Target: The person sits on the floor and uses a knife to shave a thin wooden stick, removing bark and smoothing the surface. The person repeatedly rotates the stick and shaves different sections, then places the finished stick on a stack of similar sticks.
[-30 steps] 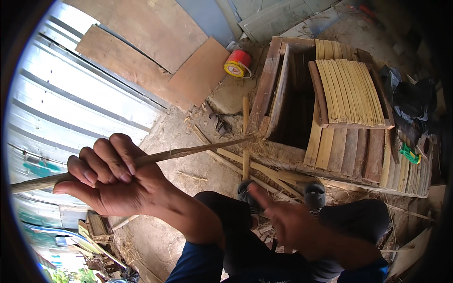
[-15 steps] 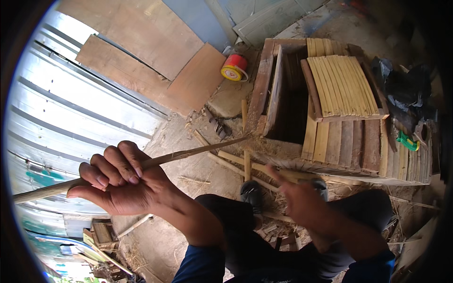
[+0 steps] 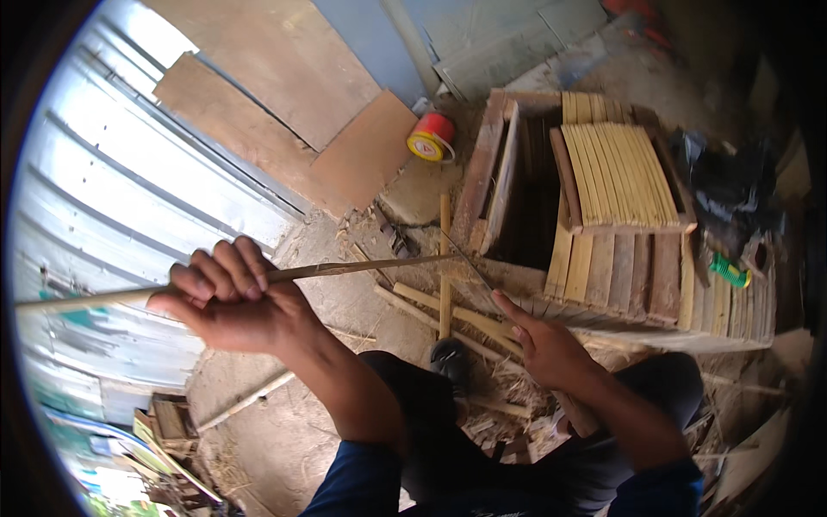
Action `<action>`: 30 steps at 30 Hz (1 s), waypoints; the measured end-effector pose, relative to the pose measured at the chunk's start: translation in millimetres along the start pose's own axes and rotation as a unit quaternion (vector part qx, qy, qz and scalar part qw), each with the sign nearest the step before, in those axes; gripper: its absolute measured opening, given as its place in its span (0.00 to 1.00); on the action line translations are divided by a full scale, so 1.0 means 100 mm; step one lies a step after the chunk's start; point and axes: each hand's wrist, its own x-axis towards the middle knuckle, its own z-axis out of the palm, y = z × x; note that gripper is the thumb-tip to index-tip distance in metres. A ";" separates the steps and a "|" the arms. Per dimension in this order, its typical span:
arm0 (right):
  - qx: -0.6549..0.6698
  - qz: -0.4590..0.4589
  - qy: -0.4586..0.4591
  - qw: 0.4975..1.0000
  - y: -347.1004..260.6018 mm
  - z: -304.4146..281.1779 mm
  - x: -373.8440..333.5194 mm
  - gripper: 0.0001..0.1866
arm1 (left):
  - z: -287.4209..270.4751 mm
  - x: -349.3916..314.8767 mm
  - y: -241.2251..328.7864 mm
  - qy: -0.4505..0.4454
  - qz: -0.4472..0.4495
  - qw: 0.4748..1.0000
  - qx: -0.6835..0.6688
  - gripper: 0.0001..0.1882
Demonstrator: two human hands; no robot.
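Note:
My left hand is closed round a long, thin bamboo stick, raised at the left with the palm turned up. The stick's far tip reaches the near left corner of a wooden box. My right hand grips a knife, its index finger stretched along the back of the thin blade. Below that hand the wooden handle sticks out. The blade crosses close to the stick's tip; whether they touch I cannot tell.
Yellow slats in a frame lie on the box, beside its dark opening. A green-handled tool and black plastic are at the right. A red and yellow bucket stands behind. Several wood strips and shavings litter the floor near my feet.
My right hand, blurred before, has moved slightly and its blade now shows plainly beside the stick's tip. The left hand still holds the stick, now lying more level. The view has shifted a little.

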 end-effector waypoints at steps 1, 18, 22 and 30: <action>-0.009 -0.018 0.008 1.000 0.00 -0.02 0.02 0.35 | -0.04 0.02 0.01 0.023 0.021 0.999 0.015 0.30; 0.376 -0.228 0.378 0.814 -0.41 -0.90 -0.28 0.11 | -0.79 0.06 0.21 0.431 -0.020 0.900 -0.065 0.29; 0.462 -0.216 0.356 0.783 -0.44 -0.80 -0.05 0.09 | -0.77 -0.01 0.23 0.435 -0.053 0.895 -0.090 0.29; 0.438 -0.191 0.242 0.844 -0.63 -0.54 0.19 0.09 | -0.78 -0.13 0.40 0.481 -0.068 0.868 -0.099 0.29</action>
